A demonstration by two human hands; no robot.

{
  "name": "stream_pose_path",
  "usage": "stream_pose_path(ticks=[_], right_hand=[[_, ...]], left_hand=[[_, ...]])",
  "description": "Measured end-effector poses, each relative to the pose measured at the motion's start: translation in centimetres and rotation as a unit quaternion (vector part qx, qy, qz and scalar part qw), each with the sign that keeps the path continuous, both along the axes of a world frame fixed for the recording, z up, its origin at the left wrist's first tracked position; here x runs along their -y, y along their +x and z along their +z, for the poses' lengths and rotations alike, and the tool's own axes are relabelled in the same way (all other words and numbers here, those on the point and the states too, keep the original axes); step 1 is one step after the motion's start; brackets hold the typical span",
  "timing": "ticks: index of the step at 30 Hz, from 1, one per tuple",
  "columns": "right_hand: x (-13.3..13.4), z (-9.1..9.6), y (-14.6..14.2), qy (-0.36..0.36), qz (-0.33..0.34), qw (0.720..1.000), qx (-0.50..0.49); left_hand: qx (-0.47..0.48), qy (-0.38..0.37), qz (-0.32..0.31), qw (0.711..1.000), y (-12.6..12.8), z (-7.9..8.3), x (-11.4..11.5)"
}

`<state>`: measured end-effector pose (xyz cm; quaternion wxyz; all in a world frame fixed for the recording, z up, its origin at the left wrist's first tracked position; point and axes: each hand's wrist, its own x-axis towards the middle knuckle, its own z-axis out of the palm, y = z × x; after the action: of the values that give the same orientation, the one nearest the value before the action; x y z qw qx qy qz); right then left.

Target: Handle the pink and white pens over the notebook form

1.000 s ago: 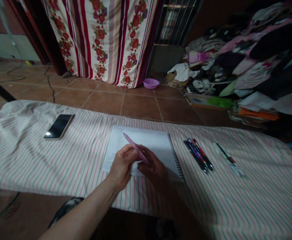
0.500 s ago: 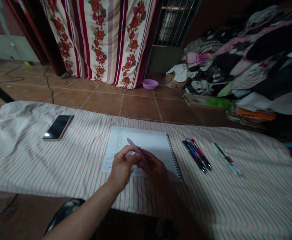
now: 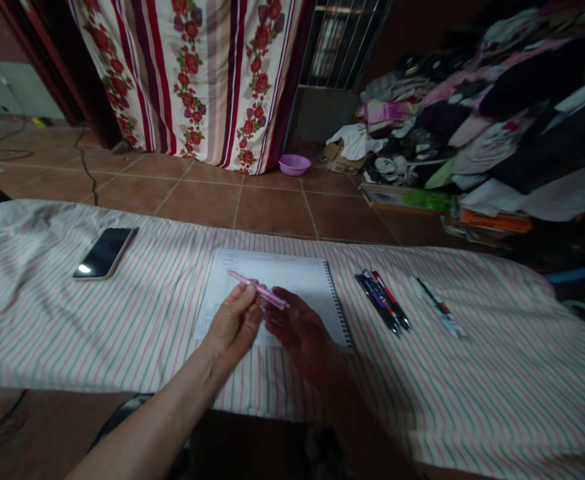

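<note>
My left hand [image 3: 232,325] pinches a pink pen [image 3: 258,289] between thumb and fingers, over a spiral notebook [image 3: 292,280] lying open on the striped cloth. My right hand [image 3: 299,333] is beside it, fingers curled at the pen's right end and touching it. The pen lies nearly level, pointing up and left. The notebook's spiral edge runs along its right side.
A phone [image 3: 105,252] lies on the cloth at left. Several pens [image 3: 382,300] and another pen [image 3: 439,308] lie right of the notebook. Beyond the striped table [image 3: 497,373] are a tiled floor, a floral curtain [image 3: 197,73], a purple bowl [image 3: 294,164] and piled clothes [image 3: 472,127].
The pen has tipped from a steep slant to nearly level and shifted left in my fingers. The view has drifted slightly right and down.
</note>
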<state>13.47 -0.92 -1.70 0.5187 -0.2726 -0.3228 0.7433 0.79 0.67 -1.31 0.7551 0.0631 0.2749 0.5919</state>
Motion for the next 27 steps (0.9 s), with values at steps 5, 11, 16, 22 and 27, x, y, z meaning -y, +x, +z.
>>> stream_pose_path(ticks=[5, 11, 16, 22, 27], right_hand=[[-0.9, -1.1, 0.2, -0.077, -0.060, 0.994, -0.043], [-2.2, -1.5, -0.1, -0.106, -0.087, 0.987, -0.081], [-2.2, -0.8, -0.3, -0.153, -0.135, 0.972, -0.120], [-2.4, 0.1, -0.7, -0.186, -0.117, 0.967, -0.132], [-2.0, 0.9, -1.5, -0.201, -0.106, 0.963, -0.143]], left_hand=[[-0.041, -0.007, 0.033, 0.999, 1.0, 0.2, -0.4], [-0.160, 0.083, 0.079, 0.980, 2.6, 0.1, -0.6], [-0.143, 0.119, 0.051, 0.981, 2.9, 0.5, -0.2], [-0.107, 0.132, 0.031, 0.985, 2.2, 0.4, -0.4], [-0.011, 0.093, 0.025, 0.995, 1.1, 0.1, -0.6]])
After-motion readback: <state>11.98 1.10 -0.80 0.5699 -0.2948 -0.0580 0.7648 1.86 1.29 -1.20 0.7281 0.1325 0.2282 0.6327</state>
